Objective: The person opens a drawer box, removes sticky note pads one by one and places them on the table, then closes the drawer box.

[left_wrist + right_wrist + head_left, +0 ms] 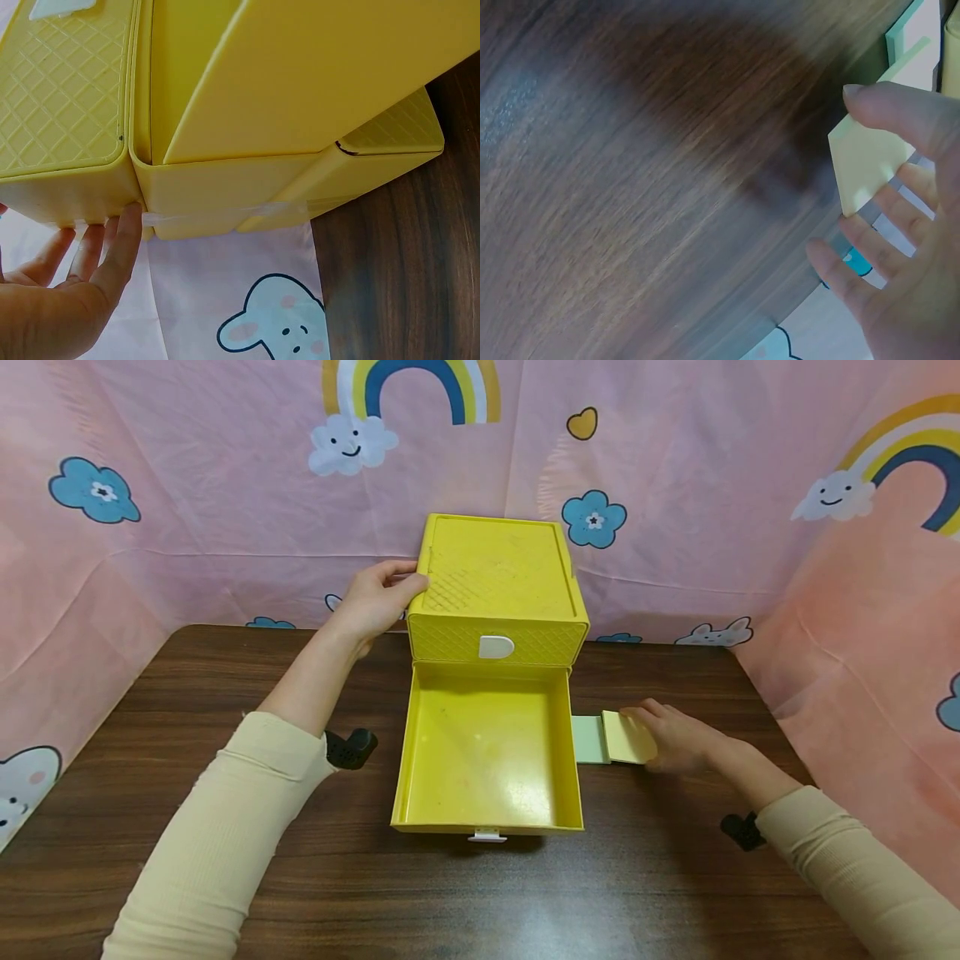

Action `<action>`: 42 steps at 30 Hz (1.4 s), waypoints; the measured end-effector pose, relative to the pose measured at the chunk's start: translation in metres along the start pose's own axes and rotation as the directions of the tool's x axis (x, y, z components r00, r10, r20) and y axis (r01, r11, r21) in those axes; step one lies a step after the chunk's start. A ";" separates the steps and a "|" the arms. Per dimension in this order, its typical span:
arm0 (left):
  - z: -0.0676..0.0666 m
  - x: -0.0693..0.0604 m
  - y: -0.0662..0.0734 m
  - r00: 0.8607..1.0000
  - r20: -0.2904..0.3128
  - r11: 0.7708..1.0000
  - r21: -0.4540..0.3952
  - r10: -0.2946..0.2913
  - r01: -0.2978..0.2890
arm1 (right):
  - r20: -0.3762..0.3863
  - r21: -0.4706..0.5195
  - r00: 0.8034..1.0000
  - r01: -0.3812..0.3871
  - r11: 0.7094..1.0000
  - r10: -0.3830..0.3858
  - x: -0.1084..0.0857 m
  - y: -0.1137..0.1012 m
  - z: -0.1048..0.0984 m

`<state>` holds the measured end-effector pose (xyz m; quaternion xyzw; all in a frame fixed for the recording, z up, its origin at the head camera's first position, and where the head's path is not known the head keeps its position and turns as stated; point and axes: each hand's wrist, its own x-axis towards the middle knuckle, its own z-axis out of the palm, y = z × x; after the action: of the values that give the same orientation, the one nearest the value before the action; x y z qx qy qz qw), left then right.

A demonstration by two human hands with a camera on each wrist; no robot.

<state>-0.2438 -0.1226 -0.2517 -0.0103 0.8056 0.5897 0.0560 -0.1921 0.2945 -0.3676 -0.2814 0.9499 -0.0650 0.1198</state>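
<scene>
Left hand (pixel 378 597) rests against the upper left side of a yellow two-tier drawer unit (pixel 495 568), thumb over the top edge, the other fingers slightly spread along the side wall. Right hand (pixel 678 739) pinches a pale yellow sticky-note pad (pixel 627 739) by its outer end, thumb on one face and fingers on the other.

That pad is plain and square-looking, a thin block with a greenish tint along its edge in the right wrist view. It sits to the right of the pulled-out lower drawer (pixel 487 752), its left edge overlapping a mint-green sticky-note pad (pixel 590 740). The green pad lies just beside the drawer's right wall, flat on the dark wood-grain table (pixel 315 877).

The unit has a recessed top with a raised rim, scuffed and partly lattice-textured. Its upper front carries a lattice pattern and a white rounded tab (pixel 497 647); the lower drawer, smooth and glossy inside, has a white pull (pixel 487 837). Clear tape (pixel 225 217) runs along the unit's left side. Behind hangs a pink cloth (pixel 247 468) printed with rainbows, clouds and flowers.
</scene>
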 end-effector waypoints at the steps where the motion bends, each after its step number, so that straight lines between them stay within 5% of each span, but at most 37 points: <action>1: 0.000 0.000 0.000 1.000 0.000 1.000 -0.001 -0.001 0.001 | -0.001 0.000 1.000 -0.005 1.000 0.005 0.000 0.001 0.000; 42: 0.001 -0.001 0.001 1.000 0.001 1.000 -0.010 -0.007 0.007 | 0.134 0.009 0.991 -0.016 1.000 0.015 0.000 0.005 0.000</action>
<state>-0.2433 -0.1217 -0.2512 -0.0128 0.8026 0.5935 0.0583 -0.1943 0.2988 -0.3686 -0.2770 0.9415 -0.0499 0.1853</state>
